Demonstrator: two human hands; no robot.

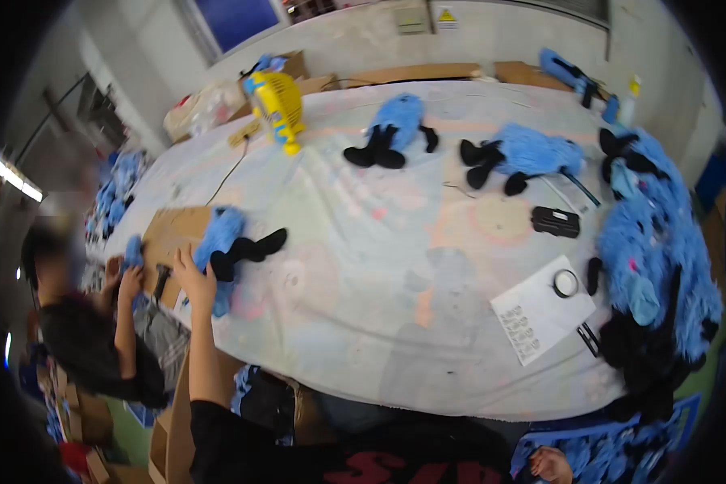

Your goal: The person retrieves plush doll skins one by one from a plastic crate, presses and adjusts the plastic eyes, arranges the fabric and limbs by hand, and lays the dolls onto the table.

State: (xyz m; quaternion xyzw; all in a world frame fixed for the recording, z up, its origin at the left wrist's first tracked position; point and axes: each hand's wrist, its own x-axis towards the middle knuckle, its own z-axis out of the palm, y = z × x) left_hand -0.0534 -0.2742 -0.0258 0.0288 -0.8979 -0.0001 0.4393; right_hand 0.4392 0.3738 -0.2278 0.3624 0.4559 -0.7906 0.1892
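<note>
Fingers of left hand [195, 278]: spread open, at plush [222, 228], table's [339, 331] left edge. Right hand [551, 465]: partly curled below near edge, grip untellable. Two plushes [399, 114] [532, 149]: toward far edge. Pile [653, 226]: right edge. Stage: apparently mid-handling; finished share untellable.

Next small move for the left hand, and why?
I'd probably close the left hand on the blue plush and draw it toward the middle of the tablecloth. The fingers look spread right at the plush, whose body seems to overlap the cardboard, and bare cloth lies beyond its black limbs. Whether they already touch it, I can't tell.
</note>
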